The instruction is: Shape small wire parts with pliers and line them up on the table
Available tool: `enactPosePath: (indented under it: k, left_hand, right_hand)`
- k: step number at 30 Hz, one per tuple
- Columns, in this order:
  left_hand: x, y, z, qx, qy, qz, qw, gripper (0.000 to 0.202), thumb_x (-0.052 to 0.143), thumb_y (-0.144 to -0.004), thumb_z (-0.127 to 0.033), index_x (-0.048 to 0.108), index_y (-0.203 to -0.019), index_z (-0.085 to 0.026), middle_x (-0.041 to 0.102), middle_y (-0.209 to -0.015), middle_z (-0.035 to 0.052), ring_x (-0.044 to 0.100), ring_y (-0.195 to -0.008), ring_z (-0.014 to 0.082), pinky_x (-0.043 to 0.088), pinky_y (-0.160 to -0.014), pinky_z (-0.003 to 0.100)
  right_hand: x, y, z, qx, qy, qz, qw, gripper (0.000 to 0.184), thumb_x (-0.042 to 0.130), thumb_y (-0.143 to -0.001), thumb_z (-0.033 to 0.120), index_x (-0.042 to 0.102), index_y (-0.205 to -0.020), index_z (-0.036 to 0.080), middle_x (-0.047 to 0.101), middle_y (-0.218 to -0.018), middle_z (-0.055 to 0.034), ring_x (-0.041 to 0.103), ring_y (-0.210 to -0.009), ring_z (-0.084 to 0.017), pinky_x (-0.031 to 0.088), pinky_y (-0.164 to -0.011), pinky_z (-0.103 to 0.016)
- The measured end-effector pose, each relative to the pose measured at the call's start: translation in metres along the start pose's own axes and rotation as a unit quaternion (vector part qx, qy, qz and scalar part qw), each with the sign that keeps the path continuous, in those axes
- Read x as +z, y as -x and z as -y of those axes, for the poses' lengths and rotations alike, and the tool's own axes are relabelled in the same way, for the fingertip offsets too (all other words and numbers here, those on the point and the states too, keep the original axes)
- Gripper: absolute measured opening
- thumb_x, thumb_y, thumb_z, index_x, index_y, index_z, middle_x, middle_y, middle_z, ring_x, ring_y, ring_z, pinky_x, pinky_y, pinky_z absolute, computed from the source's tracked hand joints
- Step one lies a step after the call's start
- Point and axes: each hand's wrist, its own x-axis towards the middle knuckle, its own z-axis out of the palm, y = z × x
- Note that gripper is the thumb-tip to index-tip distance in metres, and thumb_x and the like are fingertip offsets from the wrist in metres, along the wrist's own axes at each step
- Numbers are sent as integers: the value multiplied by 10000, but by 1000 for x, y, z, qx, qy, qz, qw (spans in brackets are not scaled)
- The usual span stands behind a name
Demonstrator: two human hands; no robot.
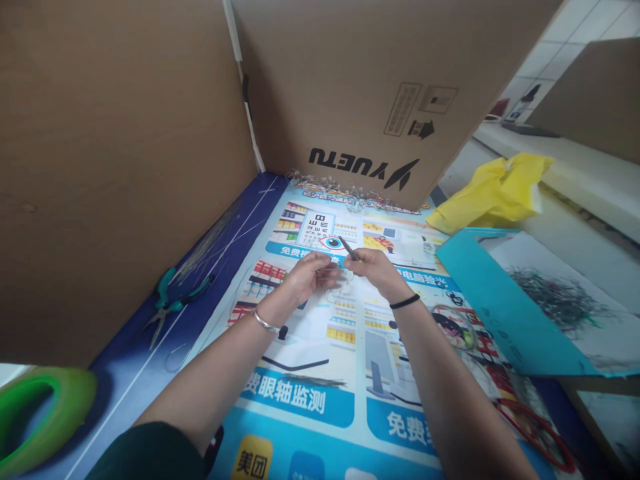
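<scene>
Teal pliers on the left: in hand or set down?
Set down: the pliers lie flat on the mat, apart from the left hand.

Tall cardboard panels [115,167] wall in the desk [125,383], which wears a bright printed poster [350,347]; white tiles [580,27] show beyond on the right, under soft even light.

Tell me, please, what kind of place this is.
Probably a makeshift bench for small wire handwork. Tall brown cardboard sheets wall it in, teal-handled pliers lie at left, and a heap of thin cut wire pieces sits at right.
</scene>
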Motion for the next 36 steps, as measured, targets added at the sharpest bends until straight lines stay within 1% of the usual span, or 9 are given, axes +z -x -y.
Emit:
enactPosePath:
  k: [4, 7, 12, 14, 20, 26, 31, 33, 36]
  left_hand:
    - [-4, 0, -6, 10, -51, -2, 999, 206, 671, -697, -248, 544, -829, -155, 649, -863, 69, 631, -686, 144, 498, -607, 273]
    - [-4, 0, -10, 44, -119, -9, 992, 189, 668, -696, -266, 569, -815, -156, 646, -868, 48, 611, -711, 123, 454, -625, 229]
    - [2, 2, -17, 135, -195, 8, 971, 217, 705, -640, -182, 601, -828, -150, 630, -816, 18, 562, -735, 98, 409, -691, 209]
    - [5, 4, -19, 147, -204, 28, 968, 232, 719, -611, -149, 597, -807, -142, 626, -816, 18, 558, -743, 100, 402, -704, 210]
    - [1, 3, -15, 126, -237, 70, 961, 202, 708, -636, -224, 549, -731, -143, 566, -654, -17, 495, -581, 68, 362, -578, 193]
    - [-4, 4, -14, 75, -255, 91, 960, 236, 697, -644, -277, 507, -718, -160, 495, -589, -42, 423, -482, 45, 322, -481, 178]
    - [-4, 6, -14, 21, -270, 104, 957, 258, 690, -644, -288, 466, -665, -161, 558, -610, -7, 488, -498, 67, 327, -467, 180]
    - [-3, 6, -12, 9, -266, 109, 958, 257, 683, -651, -287, 460, -662, -160, 583, -607, 13, 532, -529, 85, 326, -470, 177]
    - [-2, 6, -10, 3, -255, 117, 960, 266, 683, -658, -288, 450, -660, -160, 572, -545, 9, 530, -496, 85, 314, -457, 174]
  right_hand:
    - [0, 0, 1, -4, 18, 3, 1000, 228, 618, -634, 383, 614, -688, 162, 520, -608, 24, 433, -604, -105, 357, -585, -245]
    - [-1, 1, 2, -9, 35, 14, 999, 202, 611, -649, 360, 619, -679, 160, 513, -603, 23, 418, -595, -101, 343, -572, -241]
    - [2, 2, 4, -23, 42, 38, 998, 200, 600, -661, 356, 627, -694, 161, 534, -626, 19, 424, -613, -106, 336, -570, -238]
    - [4, 2, 5, -24, 43, 44, 998, 215, 607, -652, 372, 619, -683, 160, 518, -611, 23, 415, -609, -104, 325, -561, -234]
    - [8, 3, 7, -25, 70, 37, 997, 237, 614, -641, 392, 585, -637, 157, 428, -549, 43, 349, -563, -89, 269, -525, -232]
    - [10, 5, 11, -29, 102, 22, 994, 191, 579, -653, 352, 613, -665, 164, 489, -570, 27, 391, -586, -106, 294, -539, -239]
    - [10, 5, 12, -37, 104, 28, 994, 174, 561, -670, 336, 625, -672, 174, 546, -606, 14, 438, -605, -120, 326, -564, -249]
    - [11, 5, 11, -44, 104, 29, 993, 173, 556, -680, 335, 625, -676, 176, 558, -614, 11, 451, -614, -124, 335, -573, -250]
    - [12, 4, 10, -51, 109, 27, 992, 173, 550, -691, 333, 619, -680, 175, 564, -626, 12, 455, -619, -120, 344, -583, -244]
